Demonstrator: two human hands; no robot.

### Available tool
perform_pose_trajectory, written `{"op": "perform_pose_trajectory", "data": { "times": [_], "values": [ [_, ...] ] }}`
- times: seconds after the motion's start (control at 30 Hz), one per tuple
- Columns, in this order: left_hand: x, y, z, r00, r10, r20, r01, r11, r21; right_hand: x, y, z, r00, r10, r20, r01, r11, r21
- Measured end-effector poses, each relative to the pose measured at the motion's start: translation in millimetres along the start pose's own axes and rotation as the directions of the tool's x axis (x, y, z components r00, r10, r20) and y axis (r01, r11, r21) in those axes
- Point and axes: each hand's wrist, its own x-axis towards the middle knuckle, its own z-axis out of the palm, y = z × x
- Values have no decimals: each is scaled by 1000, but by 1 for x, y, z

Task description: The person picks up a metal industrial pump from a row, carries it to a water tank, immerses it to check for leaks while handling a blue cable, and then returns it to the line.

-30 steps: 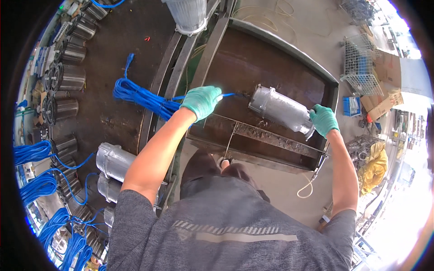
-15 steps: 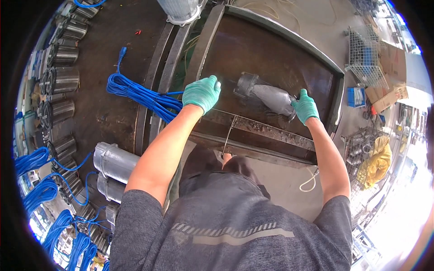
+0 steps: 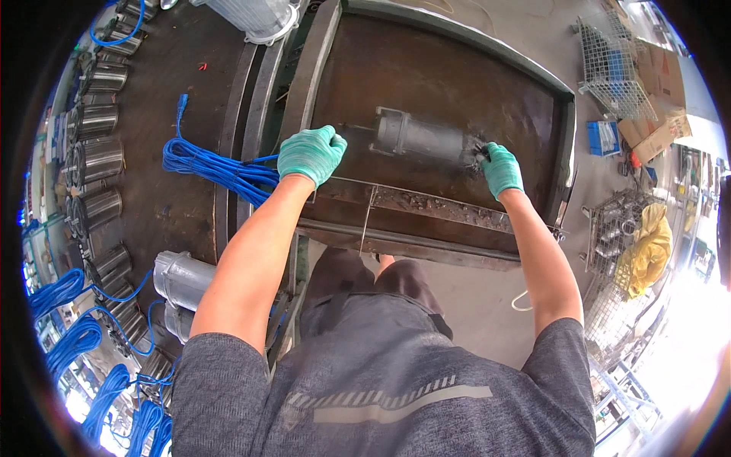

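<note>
A grey metal cylinder like a pump or motor housing (image 3: 426, 139) lies on its side in the dark metal tray (image 3: 442, 61), its flanged end to the left. Its right end is blurred, with dark parts beside it. There my right hand (image 3: 501, 169), in a green glove, has its fingers closed on that end. My left hand (image 3: 311, 156), gloved alike, is a closed fist at the tray's left edge. A strand of the coiled blue cable (image 3: 217, 167) runs to this fist; what it grips is hidden. A thin dark line shows between fist and flange.
Dark crumbs lie on the tray's near ledge (image 3: 442, 209). Left is a brown bench (image 3: 164, 167) with a row of shiny cylinders (image 3: 99, 160) and grey housings (image 3: 183, 278). Wire baskets (image 3: 617, 68), cartons (image 3: 662, 76) and a yellow cloth (image 3: 649, 247) stand right.
The housing has swung from a slant to nearly level, its right end now higher in view. Both hands have shifted left in view, as have tray and bench, so the head view moved too.
</note>
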Motion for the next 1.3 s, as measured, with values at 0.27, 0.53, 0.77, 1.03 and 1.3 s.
{"op": "perform_pose_trajectory", "data": {
  "times": [0.27, 0.53, 0.77, 1.03, 1.3],
  "values": [
    [1, 0, 5, 1000, -2, -18, 4, 998, 62, -4, 6, 3, 995, 100, -25, -98, 993, 61],
    [0, 4, 4, 1000, -22, -17, 23, 997, 71, -3, 13, -1, 998, -3, -56, 6, 999, 48],
    [3, 2, 8, 1000, -23, -21, 25, 995, 97, -24, 14, -22, 994, 15, -109, 8, 978, 207],
    [0, 4, 7, 999, -26, -24, 29, 993, 116, -103, 100, -38, 912, 240, -333, -156, 953, 261],
    [2, 8, 7, 999, -27, -37, 31, 994, 109, -85, 140, -17, 732, 658, -175, -514, 703, 491]
  ]
}}
